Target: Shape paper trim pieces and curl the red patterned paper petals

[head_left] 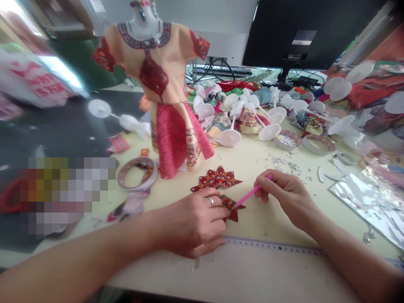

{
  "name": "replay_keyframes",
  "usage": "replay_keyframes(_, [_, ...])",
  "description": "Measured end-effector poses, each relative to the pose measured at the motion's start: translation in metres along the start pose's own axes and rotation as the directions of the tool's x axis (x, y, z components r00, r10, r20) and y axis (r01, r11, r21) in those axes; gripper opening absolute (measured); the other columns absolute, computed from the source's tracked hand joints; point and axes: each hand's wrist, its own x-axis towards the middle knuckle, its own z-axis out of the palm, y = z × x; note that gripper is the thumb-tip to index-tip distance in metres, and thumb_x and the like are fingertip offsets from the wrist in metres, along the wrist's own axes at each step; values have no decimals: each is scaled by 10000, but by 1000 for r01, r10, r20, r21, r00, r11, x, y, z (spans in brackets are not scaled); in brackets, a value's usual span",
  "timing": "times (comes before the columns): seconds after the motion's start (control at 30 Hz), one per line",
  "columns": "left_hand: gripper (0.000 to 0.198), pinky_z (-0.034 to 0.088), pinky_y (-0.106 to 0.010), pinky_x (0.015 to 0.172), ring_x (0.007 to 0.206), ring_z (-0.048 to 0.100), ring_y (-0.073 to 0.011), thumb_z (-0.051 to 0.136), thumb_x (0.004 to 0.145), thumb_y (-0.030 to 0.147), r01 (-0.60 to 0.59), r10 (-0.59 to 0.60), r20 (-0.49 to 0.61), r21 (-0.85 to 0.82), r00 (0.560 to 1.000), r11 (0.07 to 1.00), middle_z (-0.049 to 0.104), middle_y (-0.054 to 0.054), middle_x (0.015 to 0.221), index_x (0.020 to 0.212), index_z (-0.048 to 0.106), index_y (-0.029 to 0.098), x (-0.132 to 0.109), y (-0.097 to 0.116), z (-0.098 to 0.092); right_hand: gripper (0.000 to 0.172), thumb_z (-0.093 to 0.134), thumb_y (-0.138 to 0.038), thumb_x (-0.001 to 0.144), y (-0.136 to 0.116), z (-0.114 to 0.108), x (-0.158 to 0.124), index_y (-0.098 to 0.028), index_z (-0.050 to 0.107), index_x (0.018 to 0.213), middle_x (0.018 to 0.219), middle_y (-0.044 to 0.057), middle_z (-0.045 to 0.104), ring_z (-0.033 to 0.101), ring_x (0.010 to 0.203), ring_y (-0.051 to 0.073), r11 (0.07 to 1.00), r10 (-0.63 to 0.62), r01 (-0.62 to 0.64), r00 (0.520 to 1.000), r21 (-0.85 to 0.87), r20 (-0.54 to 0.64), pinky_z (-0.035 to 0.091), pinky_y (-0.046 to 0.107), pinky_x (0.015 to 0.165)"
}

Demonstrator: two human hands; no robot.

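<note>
My left hand (198,223), with a ring on one finger, lies fingers outstretched over a red patterned cut-out piece (232,213), hiding part of it. Between the thumb and fingers of my right hand (284,193) is a slim pink pen-like stick (254,191). Its tip reaches down to that piece; whether it touches cannot be made out. Just beyond my left fingers rests another red patterned piece (217,178), with pointed edges and small shiny dots. A white measuring tape (268,245) runs along the table by my left fingertips.
A small dress on a mannequin stand (176,139) rises behind the pieces. Tape rolls (138,173) sit left and right. Scattered rhinestones (284,164) lie beyond my right hand, a shiny sheet (362,202) farther right. White doll stands (229,137) and a monitor (303,33) fill the back.
</note>
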Motion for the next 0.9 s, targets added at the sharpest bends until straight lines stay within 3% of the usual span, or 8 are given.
replay_keyframes(0.3, [178, 458, -374, 817, 895, 571, -227, 549, 836, 264, 91, -97, -21, -173, 995, 981, 674, -105, 1007, 745, 612, 126, 1, -1, -3, 300, 584, -417, 839, 0, -4, 0, -189, 594, 645, 573, -3, 588, 507, 511, 96, 999, -27, 28, 999, 24, -47, 420, 217, 522])
replay_keyframes(0.43, [118, 457, -349, 840, 902, 585, -205, 574, 822, 227, 147, -174, -58, -316, 983, 937, 678, -103, 1004, 763, 614, 134, 3, -2, -4, 308, 573, -403, 843, -4, -2, -1, -192, 587, 618, 543, -7, 563, 509, 515, 101, 999, -38, 37, 999, -14, -23, 415, 220, 519])
replay_keyframes(0.53, [77, 442, -349, 876, 914, 589, -193, 588, 812, 194, 214, -245, -22, -420, 969, 882, 682, -82, 1017, 850, 629, 141, 4, -2, -5, 306, 569, -411, 839, -6, -2, -2, -198, 585, 620, 535, -6, 554, 509, 512, 110, 999, -33, 33, 999, -27, -20, 419, 230, 516])
replay_keyframes(0.7, [234, 413, -373, 908, 912, 581, -188, 563, 808, 137, 310, -354, 5, -495, 935, 812, 697, -60, 942, 1033, 627, 155, 8, 0, -10, 289, 573, -409, 832, -6, -2, -2, -199, 588, 634, 531, -9, 551, 510, 511, 113, 999, -33, 32, 999, -14, -15, 419, 232, 512])
replay_keyframes(0.9, [286, 387, -383, 940, 948, 558, -195, 566, 788, 104, 352, -393, 37, -525, 919, 775, 702, -42, 912, 1063, 627, 154, 12, -1, -10, 280, 566, -389, 839, -5, -2, -2, -199, 581, 633, 534, -15, 553, 506, 515, 106, 999, -36, 36, 999, -27, -17, 411, 225, 522])
